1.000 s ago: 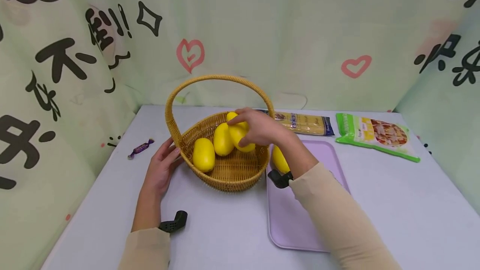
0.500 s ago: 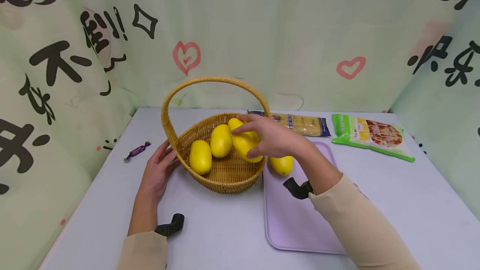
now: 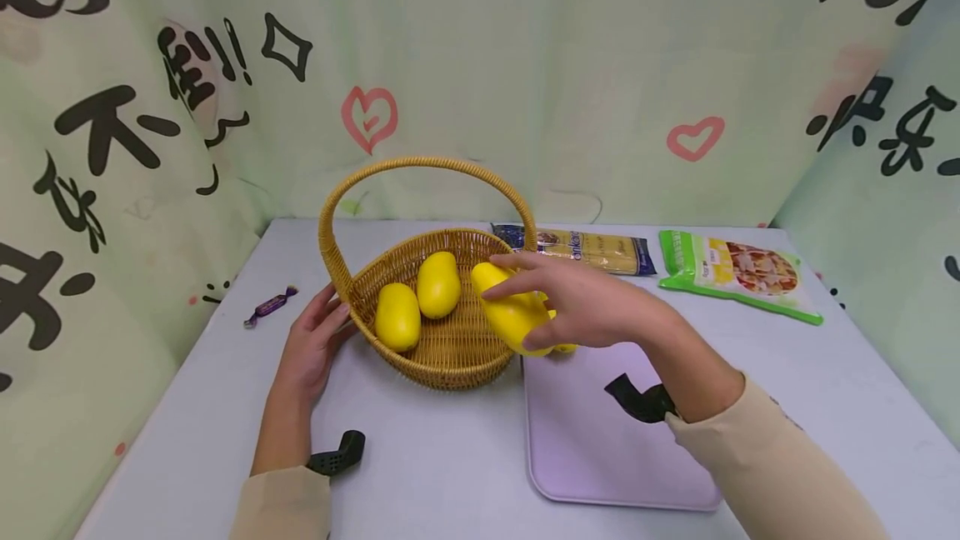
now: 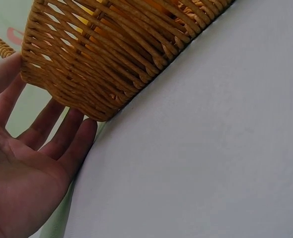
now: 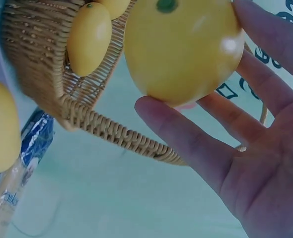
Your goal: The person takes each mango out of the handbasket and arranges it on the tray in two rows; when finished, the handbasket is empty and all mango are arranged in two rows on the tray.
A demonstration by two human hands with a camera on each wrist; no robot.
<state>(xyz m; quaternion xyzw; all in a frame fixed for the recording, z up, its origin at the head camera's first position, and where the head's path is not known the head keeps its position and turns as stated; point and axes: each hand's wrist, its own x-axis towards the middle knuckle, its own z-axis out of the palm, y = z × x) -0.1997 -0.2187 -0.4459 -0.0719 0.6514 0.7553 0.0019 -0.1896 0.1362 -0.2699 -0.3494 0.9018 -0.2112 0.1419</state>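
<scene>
R grip [image 3: 583,298] – glossy ylw fruit [image 3: 510,318]

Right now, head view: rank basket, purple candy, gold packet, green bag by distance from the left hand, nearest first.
From the left hand:
1. Basket: its fingers touch the left side.
2. Purple candy: just left of the hand, apart from it.
3. Gold packet: behind the basket, to the right.
4. Green bag: far right.

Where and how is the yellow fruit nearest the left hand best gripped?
Probably around its middle, from above: this yellow fruit is rounded and longer than wide, its upper side lies exposed, and the wall of the basket flanks its outer side.
</scene>
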